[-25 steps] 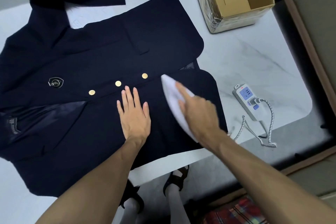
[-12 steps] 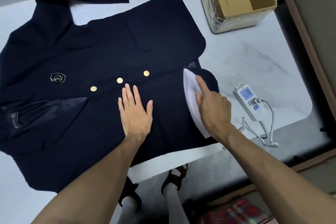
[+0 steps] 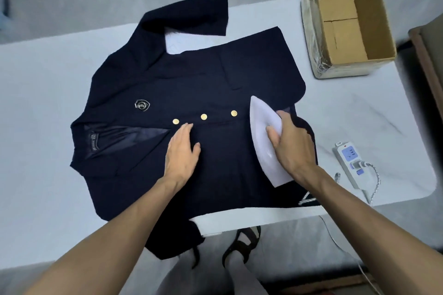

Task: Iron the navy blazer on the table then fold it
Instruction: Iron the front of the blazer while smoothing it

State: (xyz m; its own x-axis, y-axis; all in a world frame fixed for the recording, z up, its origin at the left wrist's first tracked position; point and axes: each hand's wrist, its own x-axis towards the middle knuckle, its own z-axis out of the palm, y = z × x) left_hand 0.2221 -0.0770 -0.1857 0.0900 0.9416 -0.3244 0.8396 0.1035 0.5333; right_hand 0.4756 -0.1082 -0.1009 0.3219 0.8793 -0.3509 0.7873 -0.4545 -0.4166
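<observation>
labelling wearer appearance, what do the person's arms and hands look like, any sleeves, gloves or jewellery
The left forearm and right forearm are bare to the frame edge, no sleeves. The left hand and right hand wear no gloves; no watch, bracelet or ring shows.

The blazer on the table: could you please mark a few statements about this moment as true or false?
1. The right hand grips the white iron on the blazer. True.
2. The left hand lifts a sleeve. False: the left hand rests flat on the blazer's front.
3. The cardboard box is taped shut. False: the cardboard box stands open.
4. A plug sits in the power strip. True.
</observation>
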